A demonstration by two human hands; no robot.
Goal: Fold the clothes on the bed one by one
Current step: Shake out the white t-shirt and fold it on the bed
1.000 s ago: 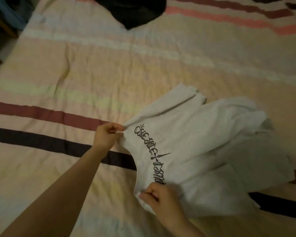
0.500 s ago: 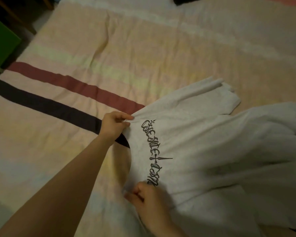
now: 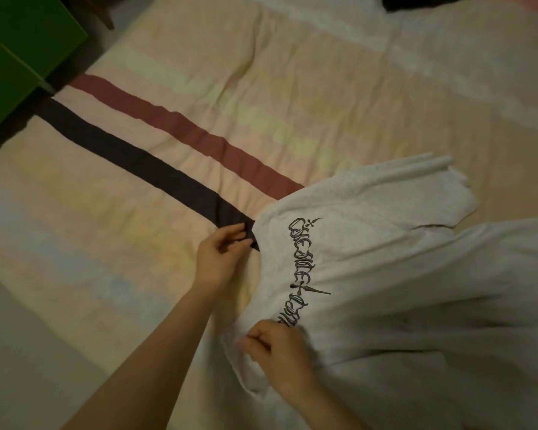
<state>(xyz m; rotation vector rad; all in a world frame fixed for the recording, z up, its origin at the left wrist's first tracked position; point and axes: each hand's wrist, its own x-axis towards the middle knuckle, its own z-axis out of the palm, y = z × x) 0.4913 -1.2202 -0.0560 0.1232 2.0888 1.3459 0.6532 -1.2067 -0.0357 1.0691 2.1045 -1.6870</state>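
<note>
Clearly the folding has barely begun: from the head camera, the pale grey shirt [image 3: 401, 290] lies spread and rumpled on the striped bed [image 3: 199, 88], its printed lettering [image 3: 305, 268] facing up, no crease made yet. The left hand [image 3: 221, 259] pinches the shirt's far shoulder edge with curled fingers; the right hand [image 3: 280, 355] pinches the near edge just below the lettering. A black garment [image 3: 416, 3] waits at the top edge, seemingly unfolded. A green box [image 3: 16, 57] stands beside the bed. Compared with half a second ago, both hands keep the same pinches, and the shirt sits slightly further along the dark stripe, pulled flatter.
</note>
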